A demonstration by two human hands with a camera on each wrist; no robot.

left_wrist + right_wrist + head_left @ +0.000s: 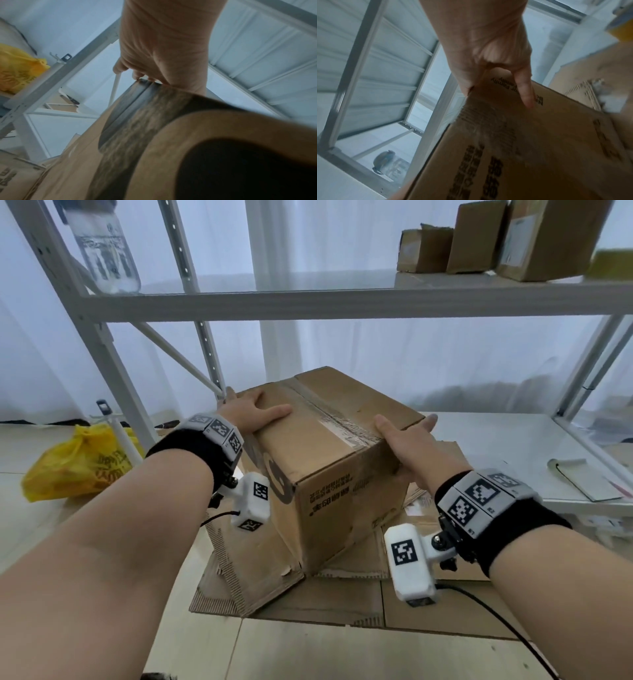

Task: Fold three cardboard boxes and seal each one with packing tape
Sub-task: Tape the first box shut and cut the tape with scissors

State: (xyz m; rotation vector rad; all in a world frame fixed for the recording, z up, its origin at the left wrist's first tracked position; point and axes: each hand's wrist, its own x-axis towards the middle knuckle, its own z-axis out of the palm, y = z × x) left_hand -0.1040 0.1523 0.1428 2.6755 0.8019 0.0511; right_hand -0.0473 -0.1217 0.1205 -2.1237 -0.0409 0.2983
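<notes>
Closed brown cardboard box [329,446] with a taped top seam sits tilted on flattened cardboard sheets [308,594] on the floor, in front of a white metal shelf rack [308,302]. My left hand [255,410] grips its left top edge, thumb on top, fingers over the side. My right hand [404,440] clasps the right corner, thumb on top, fingers on the side panel. Yellow plastic bag [75,463] lies at left.

White metal shelving [308,302] against pale curtain [394,354]; beige tiled floor [308,652]; soft daylight.
</notes>
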